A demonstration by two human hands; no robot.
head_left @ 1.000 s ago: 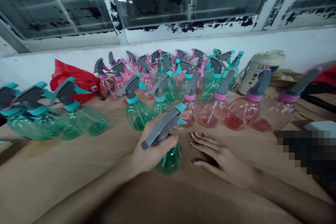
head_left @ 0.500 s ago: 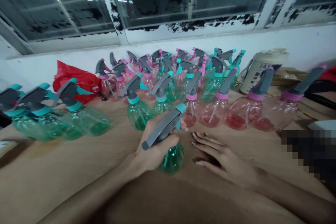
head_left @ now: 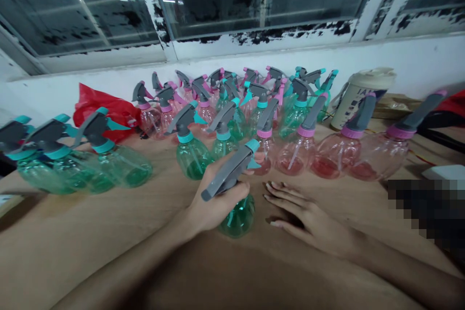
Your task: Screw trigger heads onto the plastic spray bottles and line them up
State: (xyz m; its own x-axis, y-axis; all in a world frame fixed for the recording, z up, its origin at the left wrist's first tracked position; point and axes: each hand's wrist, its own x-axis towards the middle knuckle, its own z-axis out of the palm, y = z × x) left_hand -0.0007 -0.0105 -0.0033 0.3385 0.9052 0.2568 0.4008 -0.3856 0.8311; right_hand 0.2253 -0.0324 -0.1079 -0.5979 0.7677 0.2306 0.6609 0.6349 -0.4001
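My left hand (head_left: pixel 218 198) is wrapped round the neck of a green spray bottle (head_left: pixel 238 218) with a grey head and a teal nozzle. The bottle is on the table in front of me, its head tilted up to the right; my fingers hide its collar. My right hand (head_left: pixel 308 218) lies palm down on the wooden table (head_left: pixel 152 247), to the right of the bottle and apart from it, fingers stretched out and holding nothing. Just behind my left hand stand another green spray bottle (head_left: pixel 192 157) and a pink spray bottle (head_left: pixel 263 155).
Several green bottles (head_left: pixel 127 167) stand at the left and several pink ones (head_left: pixel 336 155) at the right. More bottles crowd against the wall. A red plastic bag (head_left: pixel 105 111), a pale cylindrical container (head_left: pixel 358 99) and a white object (head_left: pixel 445 174) are also there.
The spray bottle's head has turned slightly in my left hand, and its teal trigger shows more clearly. My right hand stays in the same place.
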